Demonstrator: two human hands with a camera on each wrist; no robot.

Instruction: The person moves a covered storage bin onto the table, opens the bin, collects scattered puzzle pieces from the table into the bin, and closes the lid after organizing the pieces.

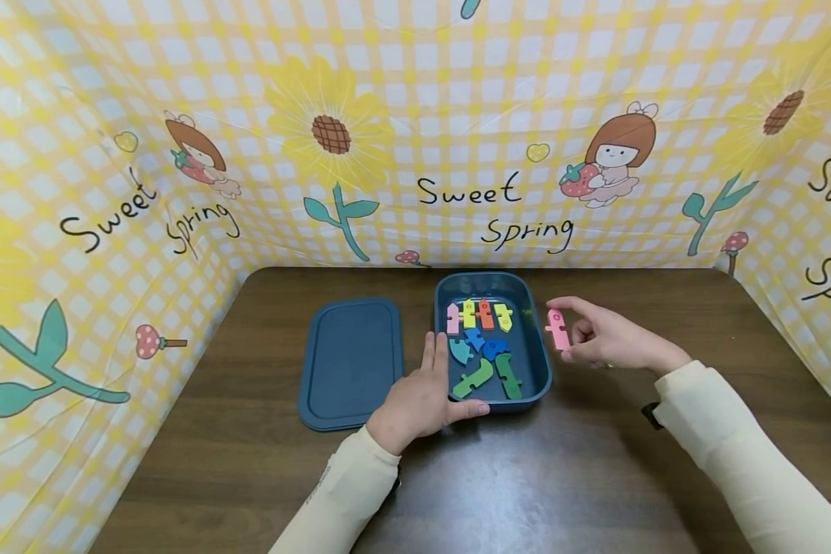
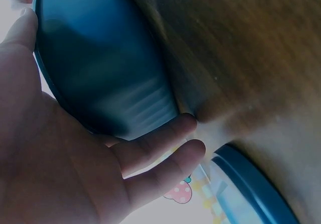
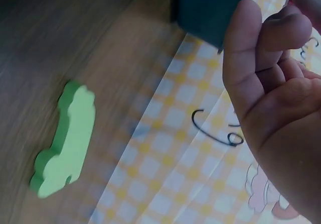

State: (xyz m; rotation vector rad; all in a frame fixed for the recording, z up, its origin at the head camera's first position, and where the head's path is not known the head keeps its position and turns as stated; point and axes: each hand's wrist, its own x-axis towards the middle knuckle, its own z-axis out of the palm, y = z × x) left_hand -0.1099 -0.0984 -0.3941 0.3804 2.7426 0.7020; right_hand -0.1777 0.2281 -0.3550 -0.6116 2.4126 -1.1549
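A dark blue box [image 1: 536, 369] holds several colourful puzzle pieces: a pink one [image 1: 453, 318], an orange one [image 1: 484, 314], blue ones and green ones [image 1: 508, 375]. My left hand [image 1: 418, 400] lies against the box's left side with extended fingers, the thumb along its near rim. In the left wrist view, the fingers stretch beside the box wall [image 2: 105, 58]. Just right of the box, my right hand [image 1: 605, 335] pinches a pink puzzle piece [image 1: 558, 331] between thumb and fingertip. A light green piece [image 3: 70, 138] lies on the table in the right wrist view.
Left of the box lies a flat dark blue lid [image 1: 353, 362]. The brown wooden table [image 1: 249, 462] meets a yellow checked cloth backdrop [image 1: 402, 92] with printed flowers and figures at its back and sides.
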